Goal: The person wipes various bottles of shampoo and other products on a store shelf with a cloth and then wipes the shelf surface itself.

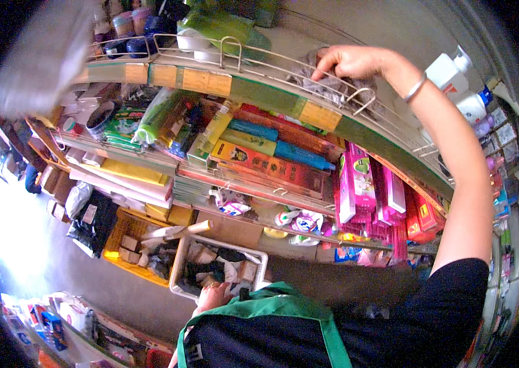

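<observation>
My right hand reaches over the wire rail of the upper shelf. Its curled fingers touch crumpled greyish plastic behind the rail; blur hides whether they grip it. Low down, my left hand is at the near edge of a white plastic basket. My green apron covers part of that hand, so its grip cannot be told. Small cardboard boxes and dark items lie inside the basket.
A yellow crate adjoins the white basket. Lower shelves hold pink boxes, an orange box and green packs. White bottles stand right of my forearm. A blurred pale object hangs at upper left.
</observation>
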Action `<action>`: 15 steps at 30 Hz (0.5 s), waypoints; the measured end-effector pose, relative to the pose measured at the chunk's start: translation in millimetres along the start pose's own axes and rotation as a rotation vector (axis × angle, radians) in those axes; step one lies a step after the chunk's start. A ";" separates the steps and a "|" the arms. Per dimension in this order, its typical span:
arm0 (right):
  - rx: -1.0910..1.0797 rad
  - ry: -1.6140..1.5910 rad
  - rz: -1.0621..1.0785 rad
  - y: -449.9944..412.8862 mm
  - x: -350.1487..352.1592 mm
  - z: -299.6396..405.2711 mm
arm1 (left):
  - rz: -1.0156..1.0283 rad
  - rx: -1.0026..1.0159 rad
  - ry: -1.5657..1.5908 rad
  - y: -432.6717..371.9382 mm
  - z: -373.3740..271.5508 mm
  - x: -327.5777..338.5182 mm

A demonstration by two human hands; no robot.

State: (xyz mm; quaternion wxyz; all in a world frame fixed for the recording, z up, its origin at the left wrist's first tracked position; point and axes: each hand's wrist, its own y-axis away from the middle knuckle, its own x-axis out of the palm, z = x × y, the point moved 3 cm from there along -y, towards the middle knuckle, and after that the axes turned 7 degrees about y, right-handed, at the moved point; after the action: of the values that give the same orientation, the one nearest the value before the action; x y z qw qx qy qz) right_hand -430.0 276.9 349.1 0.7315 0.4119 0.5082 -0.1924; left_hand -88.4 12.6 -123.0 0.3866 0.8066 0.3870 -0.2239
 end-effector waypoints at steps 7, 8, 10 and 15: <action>-0.191 -0.088 -0.152 -3.6 10.3 1.7 | 0.007 -0.157 0.047 8.1 43.8 37.8; -0.219 -0.086 -0.160 -8.0 10.5 5.4 | 0.113 -0.204 0.043 9.1 49.6 40.7; -0.276 -0.056 -0.160 -11.4 8.9 13.9 | 0.095 -0.224 0.109 15.2 51.8 43.7; -0.391 0.208 -0.260 -5.8 7.9 9.4 | 0.066 -0.093 0.069 -8.3 50.6 62.0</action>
State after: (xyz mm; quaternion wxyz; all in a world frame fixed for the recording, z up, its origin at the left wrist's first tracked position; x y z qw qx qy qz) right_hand -425.3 267.1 341.0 0.7100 0.2115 0.6570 -0.1399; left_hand -61.0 3.6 -198.1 0.4171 0.8075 0.3833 -0.1649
